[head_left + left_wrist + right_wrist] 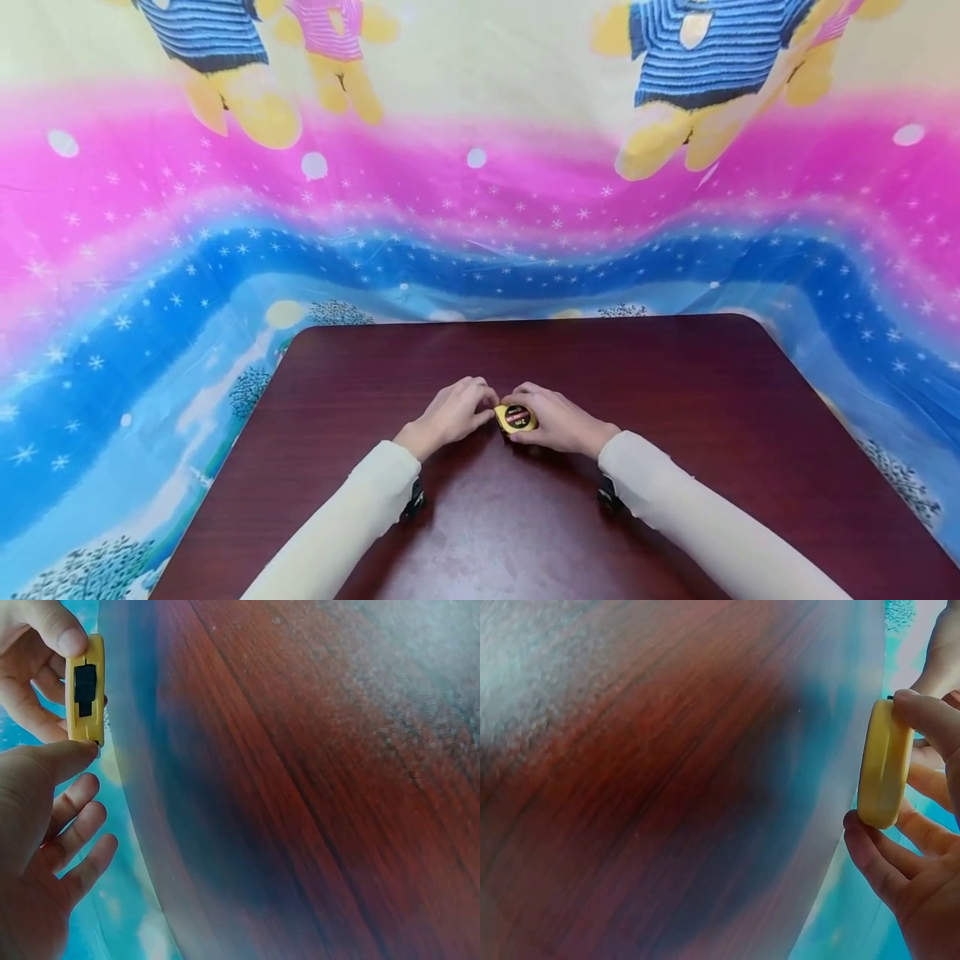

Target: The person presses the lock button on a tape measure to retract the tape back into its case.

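A small yellow tape measure with a black round label sits just above the middle of the dark red-brown table. My right hand grips its case, thumb on one edge and fingers on the other; in the right wrist view the right hand holds the case edge-on. My left hand meets it from the left. In the left wrist view the left hand has its thumb against the lower corner of the case near the black slot, with its other fingers loosely curled below.
A bright cloth with pink and blue bands, stars and cartoon bears covers the wall and floor behind and around the table. The table's rounded far corners and left and right edges are in view. Both forearms wear cream sleeves.
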The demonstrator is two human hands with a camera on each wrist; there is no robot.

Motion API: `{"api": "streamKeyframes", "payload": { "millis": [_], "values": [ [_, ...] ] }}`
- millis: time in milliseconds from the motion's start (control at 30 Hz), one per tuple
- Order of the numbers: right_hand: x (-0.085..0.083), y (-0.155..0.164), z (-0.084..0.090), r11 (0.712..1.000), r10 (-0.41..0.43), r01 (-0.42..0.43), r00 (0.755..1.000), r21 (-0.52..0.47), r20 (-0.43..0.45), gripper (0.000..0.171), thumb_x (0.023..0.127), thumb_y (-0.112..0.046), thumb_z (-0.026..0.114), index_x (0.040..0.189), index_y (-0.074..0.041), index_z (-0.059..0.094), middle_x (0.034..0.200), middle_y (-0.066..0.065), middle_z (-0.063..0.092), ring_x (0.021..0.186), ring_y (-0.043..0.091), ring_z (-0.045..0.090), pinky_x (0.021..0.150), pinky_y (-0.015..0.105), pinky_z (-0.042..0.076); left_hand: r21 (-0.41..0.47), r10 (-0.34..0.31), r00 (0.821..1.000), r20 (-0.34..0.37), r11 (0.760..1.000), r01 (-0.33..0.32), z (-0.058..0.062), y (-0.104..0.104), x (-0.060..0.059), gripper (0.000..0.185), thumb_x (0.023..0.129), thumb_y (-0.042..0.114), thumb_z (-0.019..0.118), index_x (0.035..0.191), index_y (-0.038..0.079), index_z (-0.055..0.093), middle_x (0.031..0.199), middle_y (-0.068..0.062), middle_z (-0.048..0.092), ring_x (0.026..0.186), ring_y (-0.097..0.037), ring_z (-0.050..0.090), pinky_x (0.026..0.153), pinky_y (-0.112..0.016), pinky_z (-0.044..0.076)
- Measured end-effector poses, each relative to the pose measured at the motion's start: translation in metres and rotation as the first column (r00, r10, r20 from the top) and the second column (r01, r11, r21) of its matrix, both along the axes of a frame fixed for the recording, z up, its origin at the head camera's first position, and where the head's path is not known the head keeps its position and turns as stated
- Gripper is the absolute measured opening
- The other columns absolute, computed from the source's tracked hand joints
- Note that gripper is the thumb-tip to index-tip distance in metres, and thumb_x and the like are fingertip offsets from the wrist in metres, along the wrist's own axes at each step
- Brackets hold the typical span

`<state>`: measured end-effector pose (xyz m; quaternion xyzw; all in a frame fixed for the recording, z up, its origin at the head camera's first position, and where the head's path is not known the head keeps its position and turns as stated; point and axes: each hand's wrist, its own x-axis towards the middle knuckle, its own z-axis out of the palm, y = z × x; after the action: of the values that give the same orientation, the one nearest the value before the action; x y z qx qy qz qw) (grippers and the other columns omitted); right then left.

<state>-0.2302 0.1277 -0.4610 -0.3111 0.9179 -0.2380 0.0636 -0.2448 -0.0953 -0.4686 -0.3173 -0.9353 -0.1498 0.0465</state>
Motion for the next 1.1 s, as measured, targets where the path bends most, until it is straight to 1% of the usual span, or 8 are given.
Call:
{"api": "streamKeyframes", "payload": {
  "millis": [233, 333, 433, 567, 667, 800, 900, 1100],
  "values": [
    [-0.001, 0.006, 0.004, 1.0, -0.018, 0.019, 0.999, 0.006, -0.036, 0.051, 0.092, -0.034, 0.074, 0.139, -0.019, 0.061, 0.135, -0.001, 0.057, 0.11, 0.012, 0.06, 0.094, 0.033, 0.052, 0.011, 0.033, 0.999, 0.004, 0.999, -0.033, 0.005, -0.005, 0.004, 0.021, 0.095, 0.027, 0.071, 0.115, 0.02, 0.073, 0.108, 0.005, 0.069, 0.102, -0.013, 0.063, 0.087, -0.034, 0.055],
    [0.0, 0.01, 0.007, 0.999, -0.039, 0.04, 0.999, 0.006, -0.031, 0.052, 0.092, -0.033, 0.074, 0.139, -0.017, 0.06, 0.136, 0.0, 0.056, 0.11, 0.013, 0.06, 0.093, 0.034, 0.052, 0.017, 0.044, 0.999, 0.012, 0.999, -0.044, 0.007, -0.01, 0.006, 0.021, 0.095, 0.027, 0.071, 0.115, 0.02, 0.073, 0.111, 0.005, 0.07, 0.104, -0.015, 0.064, 0.089, -0.036, 0.055],
    [0.002, 0.016, 0.006, 0.998, -0.068, 0.068, 0.998, 0.005, -0.007, 0.053, 0.091, -0.033, 0.074, 0.14, -0.018, 0.06, 0.137, 0.001, 0.056, 0.11, 0.014, 0.059, 0.092, 0.035, 0.052, 0.012, 0.047, 0.999, 0.021, 0.999, -0.047, 0.005, -0.016, 0.01, 0.02, 0.096, 0.028, 0.07, 0.114, 0.019, 0.073, 0.111, 0.004, 0.07, 0.104, -0.016, 0.064, 0.089, -0.037, 0.054],
    [0.002, 0.024, 0.005, 0.995, -0.1, 0.1, 0.995, 0.018, 0.014, 0.055, 0.091, -0.033, 0.075, 0.141, -0.019, 0.059, 0.138, 0.001, 0.055, 0.112, 0.015, 0.059, 0.094, 0.035, 0.052, 0.0, 0.049, 0.999, 0.01, 0.999, -0.049, 0.001, -0.024, 0.015, 0.019, 0.096, 0.03, 0.07, 0.111, 0.019, 0.074, 0.109, 0.004, 0.07, 0.102, -0.016, 0.064, 0.087, -0.037, 0.055],
    [-0.001, 0.029, 0.005, 0.993, -0.113, 0.113, 0.994, 0.036, 0.007, 0.055, 0.091, -0.033, 0.075, 0.141, -0.02, 0.059, 0.139, 0.001, 0.055, 0.113, 0.017, 0.059, 0.094, 0.037, 0.052, -0.001, 0.066, 0.998, -0.002, 0.998, -0.066, 0.002, -0.032, 0.017, 0.019, 0.095, 0.031, 0.07, 0.11, 0.019, 0.074, 0.109, 0.004, 0.07, 0.101, -0.016, 0.064, 0.087, -0.037, 0.055],
    [-0.005, 0.033, 0.004, 0.993, -0.108, 0.109, 0.994, 0.052, -0.017, 0.054, 0.091, -0.033, 0.074, 0.141, -0.019, 0.059, 0.139, 0.003, 0.056, 0.115, 0.018, 0.059, 0.095, 0.039, 0.052, 0.019, 0.09, 0.996, -0.007, 0.996, -0.09, 0.001, -0.041, 0.019, 0.019, 0.095, 0.03, 0.071, 0.11, 0.019, 0.074, 0.108, 0.004, 0.07, 0.102, -0.016, 0.064, 0.087, -0.039, 0.055],
    [-0.006, 0.037, 0.001, 0.993, -0.105, 0.106, 0.994, 0.047, -0.031, 0.054, 0.091, -0.031, 0.074, 0.142, -0.019, 0.058, 0.14, 0.003, 0.056, 0.116, 0.019, 0.059, 0.094, 0.04, 0.051, 0.033, 0.1, 0.995, -0.015, 0.994, -0.1, -0.001, -0.045, 0.021, 0.018, 0.095, 0.029, 0.071, 0.109, 0.018, 0.074, 0.107, 0.004, 0.07, 0.101, -0.016, 0.064, 0.087, -0.039, 0.055],
    [-0.007, 0.047, -0.003, 0.991, -0.133, 0.134, 0.99, 0.024, -0.045, 0.054, 0.089, -0.028, 0.075, 0.14, -0.019, 0.06, 0.139, 0.004, 0.056, 0.115, 0.02, 0.06, 0.092, 0.039, 0.052, 0.043, 0.114, 0.993, -0.04, 0.993, -0.112, -0.003, -0.049, 0.024, 0.017, 0.094, 0.028, 0.072, 0.108, 0.02, 0.074, 0.105, 0.006, 0.07, 0.099, -0.015, 0.064, 0.085, -0.037, 0.055]
  ]
}}
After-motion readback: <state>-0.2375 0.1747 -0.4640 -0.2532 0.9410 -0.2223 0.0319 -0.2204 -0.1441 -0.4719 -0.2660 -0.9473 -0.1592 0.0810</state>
